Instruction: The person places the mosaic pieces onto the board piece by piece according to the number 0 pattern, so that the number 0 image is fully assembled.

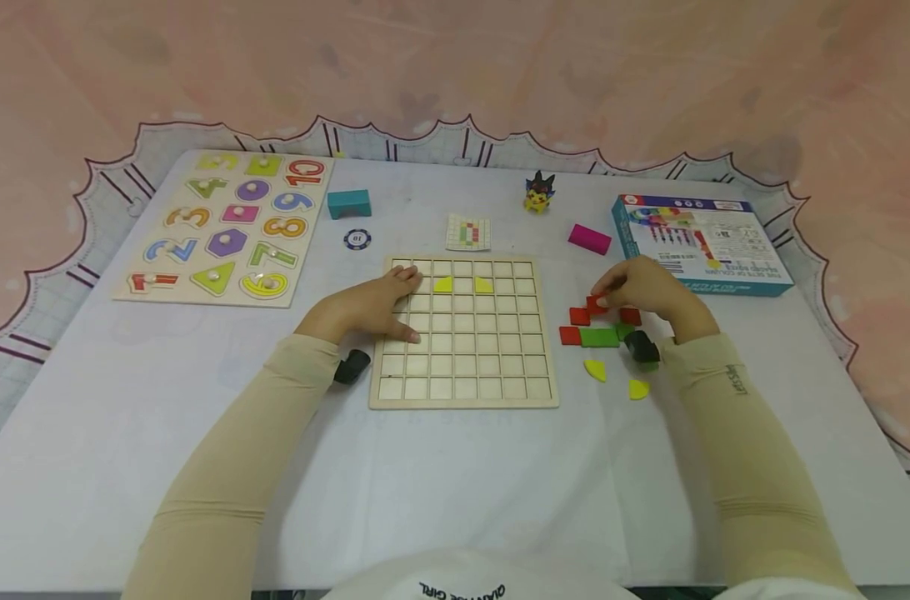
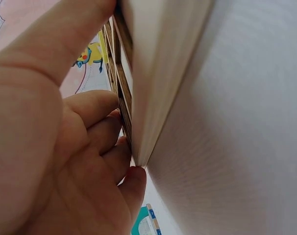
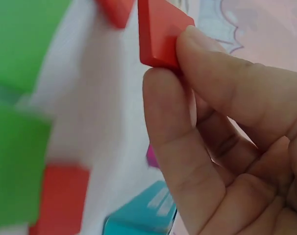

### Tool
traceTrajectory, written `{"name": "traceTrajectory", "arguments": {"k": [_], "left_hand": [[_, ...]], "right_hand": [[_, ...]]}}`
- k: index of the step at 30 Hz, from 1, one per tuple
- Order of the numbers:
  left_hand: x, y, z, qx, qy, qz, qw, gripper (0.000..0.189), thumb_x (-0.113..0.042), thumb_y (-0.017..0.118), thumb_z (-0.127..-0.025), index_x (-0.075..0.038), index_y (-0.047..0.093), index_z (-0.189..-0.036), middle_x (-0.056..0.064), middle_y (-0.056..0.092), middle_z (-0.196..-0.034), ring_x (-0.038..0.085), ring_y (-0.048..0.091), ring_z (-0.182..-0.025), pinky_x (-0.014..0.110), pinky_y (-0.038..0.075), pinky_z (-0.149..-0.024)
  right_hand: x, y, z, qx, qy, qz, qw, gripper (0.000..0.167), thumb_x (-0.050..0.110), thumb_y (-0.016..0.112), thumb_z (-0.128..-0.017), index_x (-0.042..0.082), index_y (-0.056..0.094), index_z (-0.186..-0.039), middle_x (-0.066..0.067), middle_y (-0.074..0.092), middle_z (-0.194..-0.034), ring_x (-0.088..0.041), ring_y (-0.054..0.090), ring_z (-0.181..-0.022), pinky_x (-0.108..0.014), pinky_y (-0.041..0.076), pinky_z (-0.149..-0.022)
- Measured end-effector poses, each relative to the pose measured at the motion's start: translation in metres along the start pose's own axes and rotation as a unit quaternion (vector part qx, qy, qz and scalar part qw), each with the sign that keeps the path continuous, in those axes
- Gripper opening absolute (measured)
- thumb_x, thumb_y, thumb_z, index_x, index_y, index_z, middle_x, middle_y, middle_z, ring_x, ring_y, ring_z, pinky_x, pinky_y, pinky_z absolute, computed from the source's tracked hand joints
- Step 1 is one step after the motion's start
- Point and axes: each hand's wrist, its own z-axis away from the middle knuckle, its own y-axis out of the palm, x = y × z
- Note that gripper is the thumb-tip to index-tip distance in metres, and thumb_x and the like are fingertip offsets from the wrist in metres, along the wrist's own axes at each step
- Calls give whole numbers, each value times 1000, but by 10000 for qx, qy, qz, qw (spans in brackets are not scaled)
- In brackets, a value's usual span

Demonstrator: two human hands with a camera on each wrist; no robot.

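A wooden grid board (image 1: 466,367) lies mid-table, with two yellow quarter-round tiles (image 1: 443,285) in cells of an upper row. My left hand (image 1: 372,307) rests on the board's left side, fingers and thumb spread; in the left wrist view its fingertips touch the board edge (image 2: 160,63). To the right of the board, my right hand (image 1: 645,287) pinches a red square tile (image 3: 163,34) between thumb and finger. Beneath and around that hand lie more red tiles (image 1: 570,335), green tiles (image 1: 599,337) and two loose yellow tiles (image 1: 595,370).
A number puzzle board (image 1: 233,229) lies at left. Behind the grid are a teal block (image 1: 348,203), a round chip (image 1: 357,239), a small pattern card (image 1: 468,232), a yellow-and-black figurine (image 1: 537,193) and a magenta cylinder (image 1: 590,239). A game box (image 1: 706,246) sits back right.
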Motion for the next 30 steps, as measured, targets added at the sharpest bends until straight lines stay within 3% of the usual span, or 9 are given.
{"name": "traceTrajectory", "arguments": {"k": [8, 17, 25, 30], "left_hand": [[2, 1, -2, 2, -1, -33, 10000, 99, -39, 71, -78, -7, 10, -148, 9, -1, -156, 28, -6, -143, 45, 5, -116], [1, 0, -1, 6, 38, -44, 10000, 99, -38, 72, -78, -6, 10, -148, 10, 0, -156, 29, -6, -143, 47, 5, -115], [2, 1, -2, -5, -11, -42, 10000, 98, -38, 72, -78, -7, 10, -148, 8, 0, -156, 27, -7, -143, 45, 5, -116], [1, 1, -2, -3, -92, -79, 9999, 98, -39, 71, -78, -8, 10, -148, 7, 0, -156, 26, -7, -143, 44, 5, -116]], "right_hand": [[23, 7, -19, -169, -278, -300, 9990, 22, 10, 63, -85, 3, 67, -106, -15, 62, -115, -30, 51, -103, -48, 40, -93], [70, 35, -45, -177, -325, -872, 9955, 23, 7, 64, -84, 0, 66, -107, -13, 60, -115, -24, 55, -98, -42, 42, -93], [109, 62, -63, 37, -621, -1365, 9887, 20, 4, 65, -84, -1, 66, -103, -11, 61, -110, -18, 54, -90, -30, 49, -82], [123, 74, -70, -20, -591, -1431, 9879, 18, 5, 66, -83, 0, 67, -100, -10, 61, -110, -18, 53, -92, -29, 49, -82]]}}
